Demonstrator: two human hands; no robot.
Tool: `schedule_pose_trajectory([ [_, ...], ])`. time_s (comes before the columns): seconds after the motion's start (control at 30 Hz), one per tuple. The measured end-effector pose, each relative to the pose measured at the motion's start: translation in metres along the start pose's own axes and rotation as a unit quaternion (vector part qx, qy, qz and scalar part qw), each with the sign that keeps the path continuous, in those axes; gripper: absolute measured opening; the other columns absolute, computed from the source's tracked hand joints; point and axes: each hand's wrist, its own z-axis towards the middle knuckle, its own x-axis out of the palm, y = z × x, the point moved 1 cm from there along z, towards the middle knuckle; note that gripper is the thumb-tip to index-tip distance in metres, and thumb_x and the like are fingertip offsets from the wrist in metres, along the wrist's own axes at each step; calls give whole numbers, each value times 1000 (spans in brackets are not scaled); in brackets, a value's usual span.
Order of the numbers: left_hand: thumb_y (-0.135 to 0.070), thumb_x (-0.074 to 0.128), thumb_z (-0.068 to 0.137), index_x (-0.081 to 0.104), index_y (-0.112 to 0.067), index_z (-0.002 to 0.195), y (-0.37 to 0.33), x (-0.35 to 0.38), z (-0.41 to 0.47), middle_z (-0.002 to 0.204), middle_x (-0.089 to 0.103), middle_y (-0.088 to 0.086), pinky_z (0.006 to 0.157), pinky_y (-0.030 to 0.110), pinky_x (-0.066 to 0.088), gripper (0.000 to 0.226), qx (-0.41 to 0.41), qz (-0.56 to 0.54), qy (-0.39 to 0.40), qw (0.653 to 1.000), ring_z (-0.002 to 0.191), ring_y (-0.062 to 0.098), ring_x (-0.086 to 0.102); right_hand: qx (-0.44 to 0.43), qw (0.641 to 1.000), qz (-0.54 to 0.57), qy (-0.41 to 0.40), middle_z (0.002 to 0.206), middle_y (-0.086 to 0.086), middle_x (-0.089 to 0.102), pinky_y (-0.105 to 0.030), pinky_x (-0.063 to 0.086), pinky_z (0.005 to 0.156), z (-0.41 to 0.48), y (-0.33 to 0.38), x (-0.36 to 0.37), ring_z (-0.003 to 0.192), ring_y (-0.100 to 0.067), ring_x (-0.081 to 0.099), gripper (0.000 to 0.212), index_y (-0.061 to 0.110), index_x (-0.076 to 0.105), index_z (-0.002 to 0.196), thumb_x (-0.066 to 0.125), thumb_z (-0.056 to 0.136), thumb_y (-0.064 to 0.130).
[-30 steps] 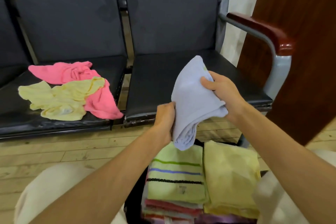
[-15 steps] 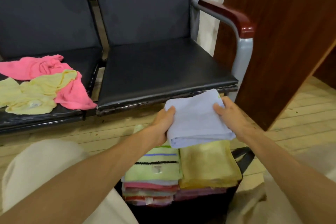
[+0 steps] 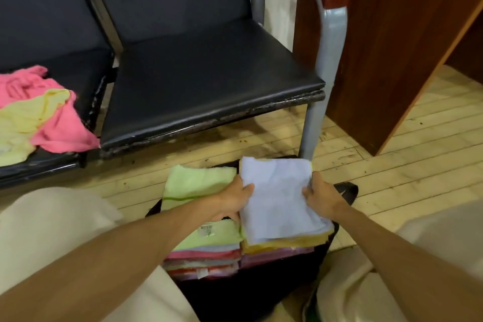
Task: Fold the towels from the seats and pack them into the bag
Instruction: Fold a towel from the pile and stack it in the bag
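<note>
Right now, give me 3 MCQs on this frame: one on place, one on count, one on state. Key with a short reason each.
1. Where does the folded lavender towel lie?
A. on the right stack in the bag
B. on the empty seat
C. on the floor

2. How many unfolded towels lie on the left seat?
A. none
B. two
C. four

3. What are the hands doing?
A. both hang idle
B. only one touches the towel
C. both hold the lavender towel by its sides

Key: 1 A, it sits atop the yellow towel in the bag. 2 B, a pink towel and a pale yellow towel. 3 C, the left hand and the right hand grip opposite edges.
</note>
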Motion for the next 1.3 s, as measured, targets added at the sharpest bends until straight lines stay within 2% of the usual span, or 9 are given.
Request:
schedule_pose_trajectory([
  [0.2, -25, 46, 99, 35, -15, 131, 0, -4, -1, 127, 55, 5, 67, 41, 60, 35, 2, 39, -12, 999, 106, 26, 61, 46, 998, -30, -35, 104, -14, 58, -37, 45, 65, 7, 1, 1, 84, -29, 57, 20, 9, 39, 112, 41, 101, 26],
  [0.4, -13, 51, 95, 49, -12, 105, -15, -24, -21, 89, 63, 9, 66, 30, 57, 10, 41, 74, -7, 996, 69, 17, 61, 74, 987, -86, -111, 127, -13, 41, -43, 49, 78, -9, 22, -1, 107, -35, 54, 49, 5, 32, 129, 54, 94, 29],
  [0.57, -14, 49, 96, 39, -14, 126, -20, -48, -43, 106, 59, 8, 77, 33, 55, 32, 46, 28, -37, 998, 82, 21, 65, -31, 969, -107, -222, 123, -14, 41, -36, 45, 83, -16, 69, -4, 106, -31, 47, 40, 5, 39, 123, 57, 87, 12],
  [0.73, -6, 46, 96, 42, -11, 121, -29, -96, -73, 113, 61, 13, 69, 31, 54, 26, 74, -64, -102, 990, 80, 21, 66, -167, 977, -8, -133, 133, -8, 37, -31, 43, 90, -12, 141, 2, 107, -24, 50, 44, 9, 43, 131, 59, 90, 7],
  [0.83, -2, 43, 97, 43, -10, 116, -33, -137, -93, 108, 58, 15, 64, 30, 51, 21, 84, -134, -153, 975, 75, 22, 63, -237, 965, 25, -112, 126, -7, 45, -32, 44, 92, -11, 192, 7, 99, -22, 56, 36, 11, 50, 124, 60, 90, 11],
  [0.97, 1, 42, 96, 46, -12, 113, -31, -203, -115, 94, 61, 10, 66, 30, 53, 22, 121, -116, -252, 953, 72, 22, 64, -308, 947, 43, -79, 113, 3, 57, -23, 42, 84, -8, 266, 15, 97, -15, 56, 31, 14, 53, 124, 61, 94, 18],
  [1.07, 4, 38, 96, 49, -12, 104, -22, -248, -130, 85, 58, 11, 53, 25, 50, 21, 153, -141, -309, 928, 59, 18, 63, -344, 937, 55, -42, 109, 6, 61, -23, 45, 80, -4, 317, 27, 97, -14, 59, 29, 17, 53, 124, 58, 96, 21],
  [1.2, 9, 35, 89, 50, -15, 109, 2, -291, -150, 90, 59, 8, 67, 36, 49, 34, 225, -130, -454, 852, 73, 21, 63, -387, 920, 53, -19, 114, 4, 60, -20, 45, 76, 5, 375, 52, 95, -15, 61, 31, 17, 54, 124, 61, 94, 21],
  [1.3, 2, 39, 89, 51, -18, 112, 21, -311, -162, 91, 59, 4, 78, 41, 51, 32, 211, -151, -505, 823, 85, 24, 64, -402, 915, 34, -2, 117, 2, 60, -24, 48, 84, 13, 411, 75, 100, -14, 60, 35, 16, 54, 126, 63, 93, 21],
])
